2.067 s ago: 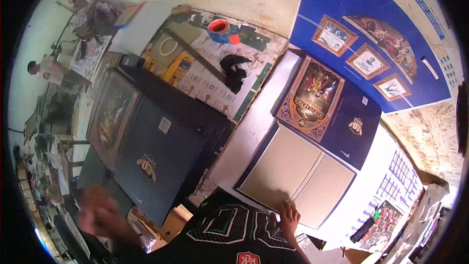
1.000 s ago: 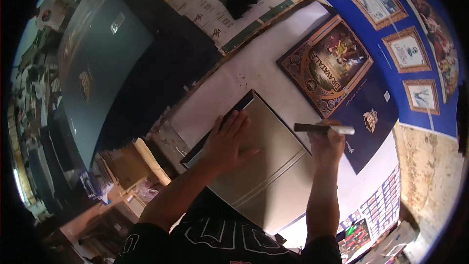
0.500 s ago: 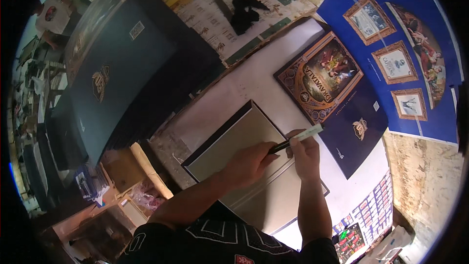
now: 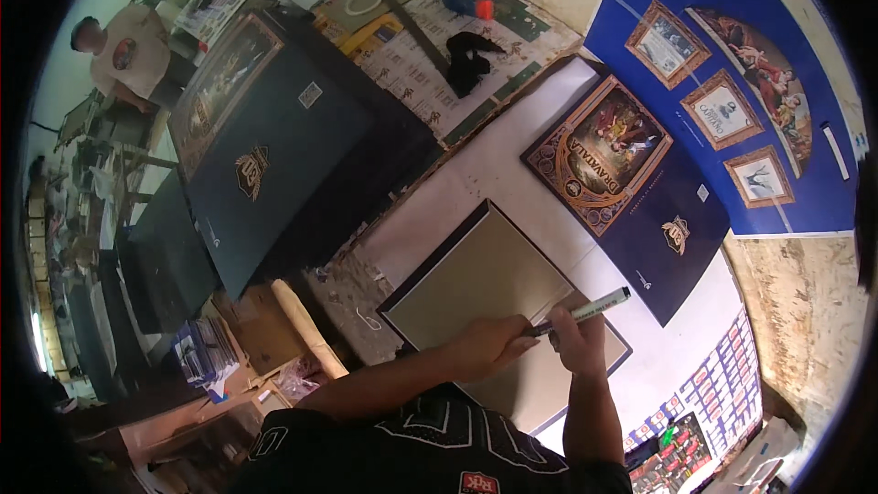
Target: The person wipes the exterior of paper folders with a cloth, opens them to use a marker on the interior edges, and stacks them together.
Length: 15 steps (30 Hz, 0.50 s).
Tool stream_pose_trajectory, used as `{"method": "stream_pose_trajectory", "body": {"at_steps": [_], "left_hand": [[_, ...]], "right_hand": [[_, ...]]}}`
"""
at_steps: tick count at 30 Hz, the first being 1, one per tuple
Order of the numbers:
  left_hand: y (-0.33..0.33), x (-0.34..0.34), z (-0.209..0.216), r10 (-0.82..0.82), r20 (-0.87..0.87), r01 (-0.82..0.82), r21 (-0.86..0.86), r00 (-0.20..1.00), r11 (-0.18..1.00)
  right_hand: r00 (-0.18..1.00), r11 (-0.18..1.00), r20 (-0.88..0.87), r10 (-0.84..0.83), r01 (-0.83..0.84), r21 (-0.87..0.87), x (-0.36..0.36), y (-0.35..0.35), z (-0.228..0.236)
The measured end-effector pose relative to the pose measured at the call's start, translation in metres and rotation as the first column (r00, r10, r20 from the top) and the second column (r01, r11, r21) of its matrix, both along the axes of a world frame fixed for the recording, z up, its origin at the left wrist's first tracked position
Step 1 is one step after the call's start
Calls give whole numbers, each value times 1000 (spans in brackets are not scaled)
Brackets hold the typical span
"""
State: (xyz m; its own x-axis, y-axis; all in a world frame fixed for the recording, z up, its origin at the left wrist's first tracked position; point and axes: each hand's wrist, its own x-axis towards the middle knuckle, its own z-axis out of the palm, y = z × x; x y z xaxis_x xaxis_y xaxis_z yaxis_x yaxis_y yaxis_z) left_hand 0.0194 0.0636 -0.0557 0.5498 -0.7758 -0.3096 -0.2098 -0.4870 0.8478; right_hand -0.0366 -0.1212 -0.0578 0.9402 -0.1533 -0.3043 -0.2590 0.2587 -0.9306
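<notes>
White on its barrel and dark at one end, the marker (image 4: 601, 305) lies aslant between the two hands, above the edge of the beige board (image 4: 489, 265); how high, I cannot tell. From its middle, one end points toward 2 o'clock and the other toward 8 o'clock. The left hand (image 4: 497, 345) has its grip closed on the 8 o'clock end, fingers hiding part of it; the right hand (image 4: 580, 344) has its grip closed round the barrel, the 2 o'clock end sticking out past it. Beneath the hands, the board stretches from the marker toward 10 o'clock and 7 o'clock, its dark rim resting on the white surface (image 4: 439, 206). Further out, with the marker as the clock's centre, a blue cover (image 4: 631, 206) with an ornate picture lies at 1 o'clock, apart from the board, and beyond it rises a blue poster (image 4: 672, 114). A printed sheet (image 4: 722, 380) sits at 4 o'clock, a cardboard box (image 4: 265, 334) at 9 o'clock, a dark stack (image 4: 283, 165) at 10 o'clock, a black cloth (image 4: 470, 64) at 11 o'clock.
</notes>
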Motion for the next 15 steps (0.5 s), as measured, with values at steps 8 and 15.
{"method": "stream_pose_trajectory", "body": {"at_steps": [8,15], "left_hand": [[60,-36,-47,-90,-924,-479,-274,371,834],[70,-5,-60,-15,-895,-717,-366,445,593]], "right_hand": [[727,788,340,-596,451,419,20,-78,-1],[913,589,79,399,-189,-786,55,0,-86]]}}
